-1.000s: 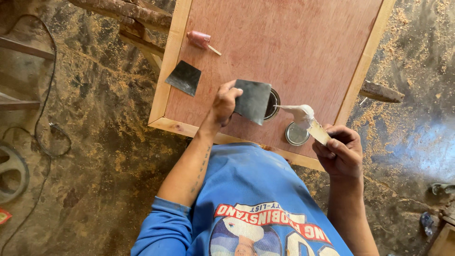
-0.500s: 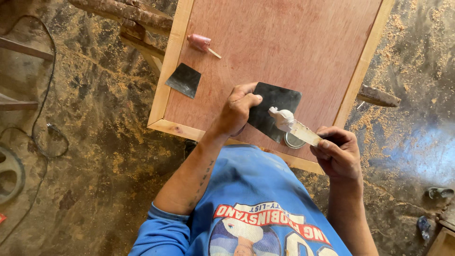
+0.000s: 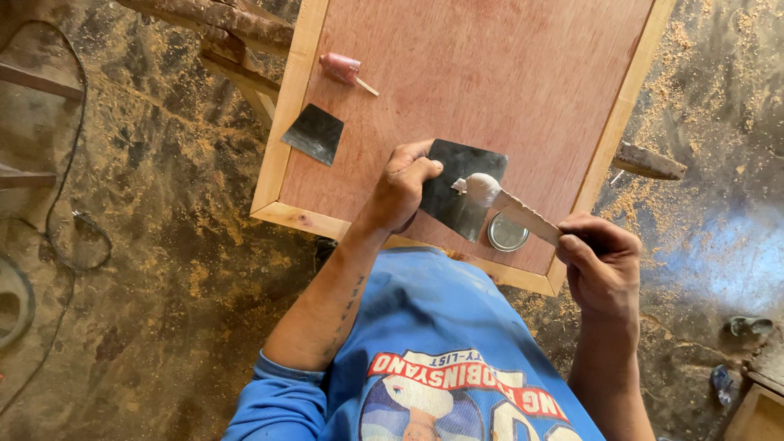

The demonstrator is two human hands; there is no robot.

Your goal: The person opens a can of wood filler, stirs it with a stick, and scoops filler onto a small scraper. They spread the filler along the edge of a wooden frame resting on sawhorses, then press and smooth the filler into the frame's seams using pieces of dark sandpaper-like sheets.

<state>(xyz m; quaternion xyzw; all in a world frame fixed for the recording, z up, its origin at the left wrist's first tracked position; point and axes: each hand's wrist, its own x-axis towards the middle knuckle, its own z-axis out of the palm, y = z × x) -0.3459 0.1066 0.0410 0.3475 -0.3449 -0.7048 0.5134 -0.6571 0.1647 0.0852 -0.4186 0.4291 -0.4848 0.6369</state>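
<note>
My left hand [image 3: 404, 189] grips a dark metal scraper plate [image 3: 461, 194], held flat just above the near edge of a reddish plywood panel [image 3: 482, 73] with a pale wooden frame. My right hand [image 3: 603, 265] holds a putty-smeared stick [image 3: 523, 214]. A lump of white filler [image 3: 482, 188] on the stick's tip rests on the dark plate. A round metal tin lid [image 3: 506, 233] lies on the panel under the stick.
A second dark scraper plate [image 3: 314, 133] lies over the panel's left frame. A pink-handled tool [image 3: 345, 69] sits further up the panel. Rough timber [image 3: 216, 20] props the panel. A cable [image 3: 65, 208] runs over the sawdust-strewn floor at left.
My left hand has brought the dark plate down flat, covering the tin it stood beside. My right hand has moved the filler-loaded stick left onto the plate.
</note>
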